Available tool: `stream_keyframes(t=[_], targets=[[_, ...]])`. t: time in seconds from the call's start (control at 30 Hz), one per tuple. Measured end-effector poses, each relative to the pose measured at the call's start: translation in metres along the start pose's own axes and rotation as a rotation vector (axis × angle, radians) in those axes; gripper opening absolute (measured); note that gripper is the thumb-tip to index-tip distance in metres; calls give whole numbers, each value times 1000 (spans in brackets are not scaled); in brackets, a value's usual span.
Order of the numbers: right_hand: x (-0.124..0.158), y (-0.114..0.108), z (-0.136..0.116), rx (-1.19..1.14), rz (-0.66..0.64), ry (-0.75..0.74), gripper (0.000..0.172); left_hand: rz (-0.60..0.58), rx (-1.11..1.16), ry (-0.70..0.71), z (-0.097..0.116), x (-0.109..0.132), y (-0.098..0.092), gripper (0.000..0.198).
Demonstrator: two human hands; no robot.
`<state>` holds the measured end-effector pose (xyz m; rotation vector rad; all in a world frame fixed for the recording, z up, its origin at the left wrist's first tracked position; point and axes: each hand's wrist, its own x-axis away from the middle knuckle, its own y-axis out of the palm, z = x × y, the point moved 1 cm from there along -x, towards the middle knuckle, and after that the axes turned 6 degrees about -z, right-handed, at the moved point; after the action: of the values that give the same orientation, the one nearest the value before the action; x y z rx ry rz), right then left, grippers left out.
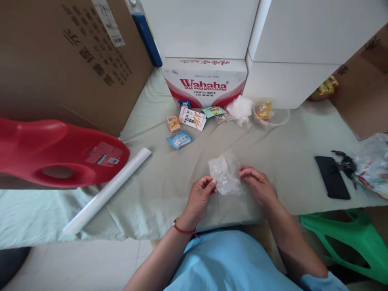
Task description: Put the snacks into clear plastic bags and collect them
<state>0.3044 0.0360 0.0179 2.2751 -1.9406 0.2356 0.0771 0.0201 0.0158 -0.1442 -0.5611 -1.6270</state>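
Note:
A crumpled clear plastic bag [226, 176] is held just above the cloth-covered table, in front of my body. My left hand [203, 190] pinches its lower left edge between thumb and fingers. At the bag's right edge is my right hand [257, 182], slightly blurred, its fingers loosely bent and apart. Whether those fingertips touch the plastic is hard to see. Beyond the bag lie several small snack packets: a light blue packet [180, 139], an orange-brown snack packet [173, 123], a white packet [193, 118] and a green packet [213, 111].
Behind the packets stands a Wahaba-style water carton [206, 87] marked "Wahaha". A white plastic bag [241, 110] and a clear bowl [281, 117] with a yellow packet sit near it. Left are a red jug [75, 153] and white roll [109, 190]; right, a black phone [332, 178].

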Motion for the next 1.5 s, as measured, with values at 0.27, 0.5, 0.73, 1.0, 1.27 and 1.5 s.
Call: stream_keyframes(t=[0.27, 0.5, 0.73, 1.0, 1.27, 1.5], targets=[[-3, 12, 8, 62, 5, 62, 46, 7, 11, 24, 0, 14, -1, 42], [-5, 9, 20, -58, 219, 78, 39, 257, -179, 14, -1, 21, -25, 45], [-7, 13, 17, -90, 194, 104, 37, 234, -690, 328, 19, 32, 1, 36], [5, 29, 3, -216, 106, 111, 35, -138, -629, 288, 1, -3, 44, 35], [9, -1, 6, -204, 325, 86, 39, 253, -184, 189, 13, 1, -39, 37], [17, -46, 7, 267, 448, -14, 39, 351, -58, 114, 0, 19, -71, 45]])
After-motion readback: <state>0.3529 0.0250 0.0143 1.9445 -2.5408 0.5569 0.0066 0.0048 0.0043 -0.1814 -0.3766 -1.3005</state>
